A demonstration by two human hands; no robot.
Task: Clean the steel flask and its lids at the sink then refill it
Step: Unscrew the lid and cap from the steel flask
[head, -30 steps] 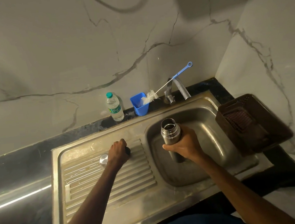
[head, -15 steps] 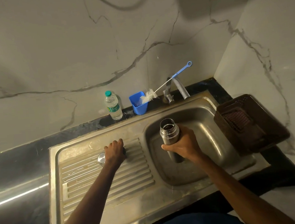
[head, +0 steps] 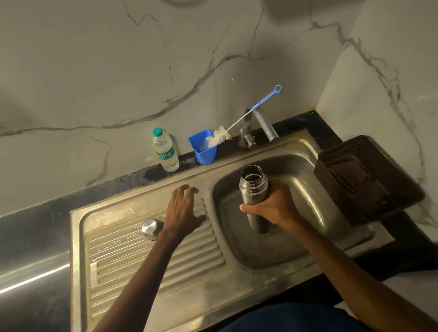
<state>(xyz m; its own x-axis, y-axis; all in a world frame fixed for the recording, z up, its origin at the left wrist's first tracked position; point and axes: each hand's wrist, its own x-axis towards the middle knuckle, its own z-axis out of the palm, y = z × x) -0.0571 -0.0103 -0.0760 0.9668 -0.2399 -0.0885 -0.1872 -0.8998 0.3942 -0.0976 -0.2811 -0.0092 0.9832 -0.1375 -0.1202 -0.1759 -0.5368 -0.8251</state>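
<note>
Right hand (head: 271,207) wraps its fingers round the middle of the steel flask (head: 253,186), open mouth above the fist, base down over the sink basin (head: 306,177). Left hand (head: 183,210) is spread wide above the draining board (head: 141,262), holding nothing; the steel lid (head: 151,228) sits just left of its wrist.

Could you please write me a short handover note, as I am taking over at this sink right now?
Left hand: open, fingers spread over the drainboard, holding nothing.
Right hand: grips the steel flask, mouth up, over the basin.
Done: flask is uncapped; a steel lid sits on the drainboard.
Left: scrub with the bottle brush resting in the blue cup, wash lids, rinse, refill. No water shows at the tap.
</note>
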